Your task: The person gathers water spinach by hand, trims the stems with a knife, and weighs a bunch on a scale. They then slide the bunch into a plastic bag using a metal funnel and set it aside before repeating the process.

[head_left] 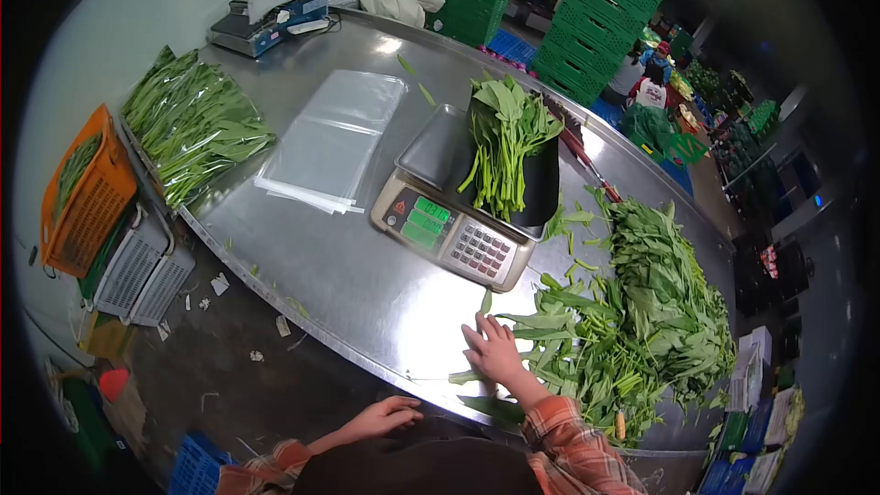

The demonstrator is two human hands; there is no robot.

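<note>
Left hand [380, 417]: just off the counter's [312, 257] near edge, fingers loosely curled, grip on nothing visible.
Right hand [495, 350]: above the counter just inside the near edge, fingers spread apart — whether it touches the metal or the leaves beside it, I cannot tell.
Loose greens [660, 284]: heaped along the counter's right side, stray leaves reaching toward the right hand.
Scale [442, 247]: mid-counter, beyond the right hand, green display lit.
Bunch of greens [504, 151]: in the black tray [543, 185] on the scale, leaves toward the far edge — neither hand on it.
Clear bags [335, 137]: stacked flat, left of the scale.
Bagged greens [197, 128]: at the counter's left end.
Green crates [605, 14]: stacked beyond the far edge.
</note>
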